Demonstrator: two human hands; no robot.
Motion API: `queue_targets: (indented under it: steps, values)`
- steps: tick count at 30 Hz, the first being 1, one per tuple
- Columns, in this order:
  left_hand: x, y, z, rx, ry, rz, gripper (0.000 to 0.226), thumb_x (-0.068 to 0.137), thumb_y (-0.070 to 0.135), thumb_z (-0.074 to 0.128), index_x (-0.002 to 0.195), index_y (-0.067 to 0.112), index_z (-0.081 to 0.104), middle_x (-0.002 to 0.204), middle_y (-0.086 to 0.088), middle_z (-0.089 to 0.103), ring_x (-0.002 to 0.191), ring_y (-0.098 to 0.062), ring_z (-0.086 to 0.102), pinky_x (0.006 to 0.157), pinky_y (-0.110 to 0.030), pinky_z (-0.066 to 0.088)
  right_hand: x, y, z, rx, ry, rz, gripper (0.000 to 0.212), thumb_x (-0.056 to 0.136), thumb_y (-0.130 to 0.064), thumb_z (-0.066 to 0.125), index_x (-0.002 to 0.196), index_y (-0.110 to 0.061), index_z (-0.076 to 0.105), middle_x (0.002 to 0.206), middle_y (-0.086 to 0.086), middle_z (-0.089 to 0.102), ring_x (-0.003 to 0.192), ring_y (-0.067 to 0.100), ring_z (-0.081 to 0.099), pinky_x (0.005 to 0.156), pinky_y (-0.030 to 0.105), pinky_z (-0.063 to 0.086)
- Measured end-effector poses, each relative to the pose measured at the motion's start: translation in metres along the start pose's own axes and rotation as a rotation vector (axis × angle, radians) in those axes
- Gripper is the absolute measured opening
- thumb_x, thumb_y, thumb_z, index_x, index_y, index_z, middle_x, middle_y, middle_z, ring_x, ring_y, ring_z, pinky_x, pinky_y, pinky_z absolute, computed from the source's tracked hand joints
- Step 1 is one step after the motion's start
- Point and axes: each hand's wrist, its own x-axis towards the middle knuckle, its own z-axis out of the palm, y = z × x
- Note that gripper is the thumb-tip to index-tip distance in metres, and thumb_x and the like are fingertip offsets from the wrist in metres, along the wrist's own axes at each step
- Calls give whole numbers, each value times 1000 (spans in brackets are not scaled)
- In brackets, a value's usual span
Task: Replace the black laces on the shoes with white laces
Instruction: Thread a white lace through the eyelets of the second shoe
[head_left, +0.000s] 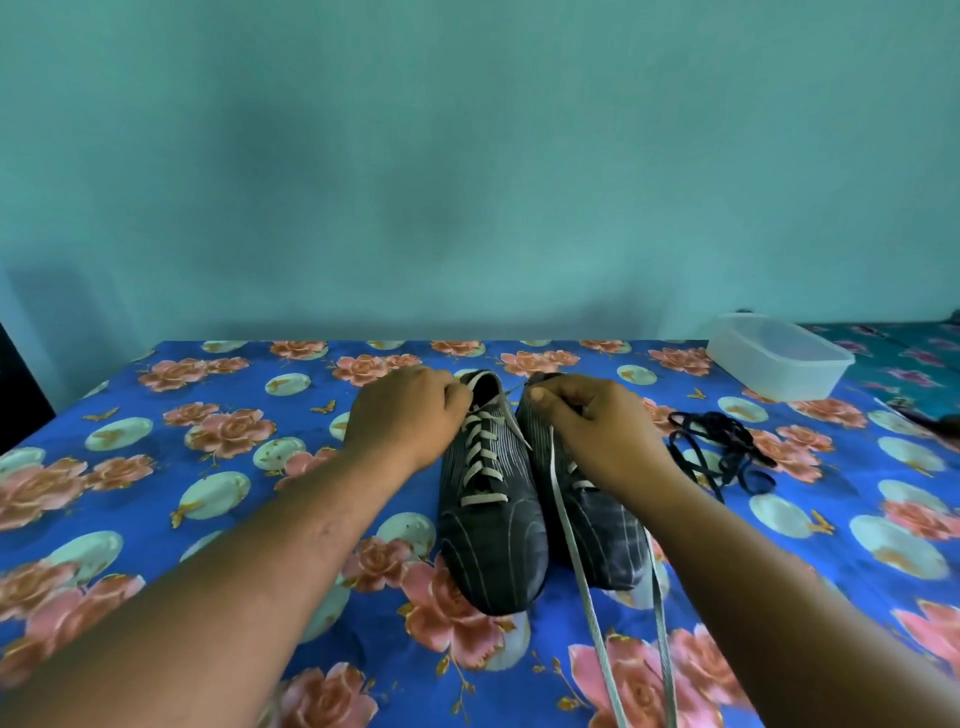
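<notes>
White lace ends (618, 644) trail toward the counter's (156, 467) near edge. Mid-counter stand both shoes (491, 525), laced white. The left hand (410, 415) and right hand (592, 431) pinch lace at the collars. Black laces (719, 452) lie toward the right edge, a plastic tub (779, 364) at the far right corner.

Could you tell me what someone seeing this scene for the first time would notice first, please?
Most striking is the pair of dark striped shoes at the centre of the blue rose-patterned cloth, the left one already laced in white. The left hand and right hand work at the shoes' collars, and a long white lace trails toward the viewer. The removed black laces lie heaped to the right, in front of a clear plastic container.
</notes>
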Motion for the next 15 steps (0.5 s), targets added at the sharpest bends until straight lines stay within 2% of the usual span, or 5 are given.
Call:
queue_targets:
  steps: [3, 6, 8, 12, 15]
  values:
    - [-29, 19, -6, -155, 106, 4, 43, 100, 33, 47, 62, 13, 47, 56, -2, 46, 54, -25, 45, 49, -36, 31, -31, 12, -17, -163, 69, 38, 30, 95, -53, 60, 106, -30, 75, 98, -8, 71, 81, 3, 58, 72, 23, 47]
    - [-75, 43, -13, -213, 176, 66, 48, 101, 39, 53, 62, 12, 47, 52, 1, 41, 49, -20, 44, 47, -35, 29, -75, 18, -29, -402, 13, 217, 79, 79, -86, 37, 126, -29, 63, 119, 1, 64, 114, 24, 58, 93, 43, 49]
    - [-109, 59, -14, -213, 174, 82, 49, 100, 43, 54, 61, 14, 44, 49, 3, 36, 47, -20, 42, 46, -35, 26, -109, 16, -31, -540, -41, 341, 91, 73, -93, 28, 127, -26, 60, 120, 2, 63, 119, 28, 56, 96, 45, 48]
    - [-168, 94, -2, -106, 20, 92, 40, 95, 54, 47, 78, 20, 62, 62, 4, 60, 61, -20, 61, 51, -34, 43, -158, 14, -29, -690, -158, 423, 76, 75, -93, 39, 106, -28, 64, 108, -6, 68, 113, 22, 61, 92, 39, 49]
    - [-191, 110, 13, -49, -160, 44, 40, 96, 59, 47, 102, 24, 66, 85, 3, 71, 81, -18, 68, 65, -33, 53, -174, 19, -23, -689, -120, 416, 47, 88, -70, 56, 106, -29, 66, 106, -7, 70, 110, 20, 63, 85, 33, 49]
